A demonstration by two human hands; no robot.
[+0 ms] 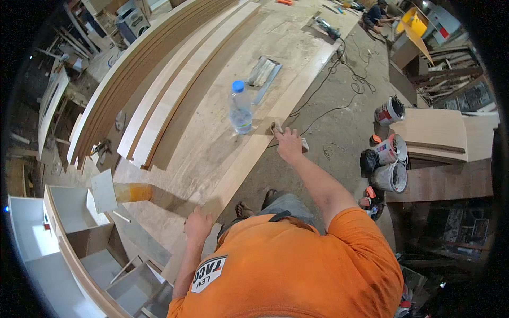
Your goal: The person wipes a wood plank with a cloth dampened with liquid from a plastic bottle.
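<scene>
My right hand [289, 144] reaches forward to the edge of a long pale wood strip [242, 162], its fingers on a small crumpled piece of cloth or paper [275, 127]. My left hand [198, 223] rests at the near part of the same strip; whether it grips anything cannot be told. A clear plastic bottle with a blue cap [240, 113] stands upright on the worktable [179, 185], left of my right hand. Beyond the bottle lies a wide metal blade [267, 85] with a wrapped bundle [260, 71] against it.
Long wood boards [175, 105] lie on the left. A jar with orange contents [133, 192] stands near the left edge. A corded power tool [328, 30] lies at the far end, cables [342, 107] on the floor. Buckets [389, 177] are on the right; a person [375, 18] crouches far off.
</scene>
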